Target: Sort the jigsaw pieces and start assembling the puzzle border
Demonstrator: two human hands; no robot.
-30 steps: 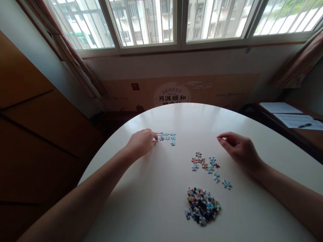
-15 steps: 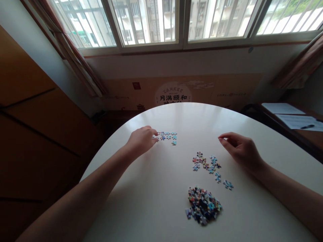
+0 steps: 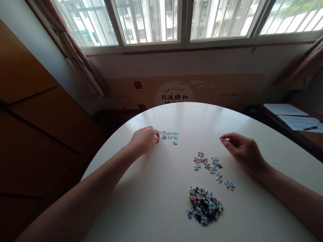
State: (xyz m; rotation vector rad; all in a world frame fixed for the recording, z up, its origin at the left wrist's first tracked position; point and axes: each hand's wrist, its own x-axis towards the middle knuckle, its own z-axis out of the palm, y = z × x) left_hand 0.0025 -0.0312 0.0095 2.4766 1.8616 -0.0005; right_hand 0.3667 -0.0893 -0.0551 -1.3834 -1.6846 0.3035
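My left hand [image 3: 144, 140] is at the left end of a small block of joined jigsaw puzzle pieces [image 3: 169, 135], mostly pale blue and white. Its thumb and fingers close around a pale puzzle piece at that end, largely covered by the fingertips. My right hand [image 3: 242, 149] hovers over the right side of the table, thumb and index fingertip pressed together, and no piece shows between them. Below and left of it lies a loose group of colourful puzzle pieces [image 3: 207, 165], with a single blue piece [image 3: 229, 185] apart from the rest.
A heap of mixed puzzle pieces [image 3: 205, 205] lies nearer to me on the round white table [image 3: 151, 201]. On the right, papers [image 3: 300, 123] and a pen [image 3: 310, 128] rest on a brown surface. A wooden cabinet [image 3: 30, 134] stands at the left; windows are beyond.
The whole view has shifted slightly. Both hands stay nearly where they were, the left one still at the end of the joined pieces, the right one still pinched.
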